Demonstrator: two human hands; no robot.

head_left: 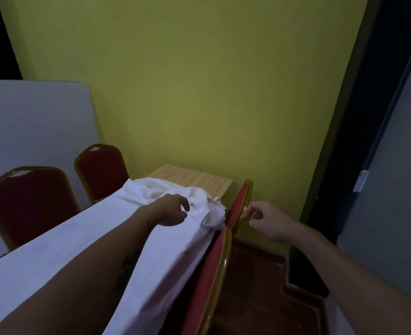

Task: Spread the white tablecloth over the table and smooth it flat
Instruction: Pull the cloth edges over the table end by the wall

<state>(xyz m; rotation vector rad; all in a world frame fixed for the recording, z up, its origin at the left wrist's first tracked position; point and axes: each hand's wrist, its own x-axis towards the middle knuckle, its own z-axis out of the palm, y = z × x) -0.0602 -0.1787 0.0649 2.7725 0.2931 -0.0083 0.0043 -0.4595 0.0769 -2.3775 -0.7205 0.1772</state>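
Note:
The white tablecloth (pixel 83 240) lies along the wooden table (pixel 199 180), flat near me and bunched in a crumpled heap at the far end, where bare wood still shows. Its right edge hangs down over the table's side. My left hand (pixel 169 210) hovers over the bunched part with curled, parted fingers, holding nothing. My right hand (pixel 264 220) reaches to the top of a red chair (pixel 238 209) with a gold frame, thumb and fingers pinched at the chair's back rail.
A second red chair (pixel 214 274) stands close against the table's right side near me. Two more red chairs (pixel 28 204) stand along the left side. A yellow-green wall (pixel 199 93) sits just behind the table's far end. Dark red floor lies to the right.

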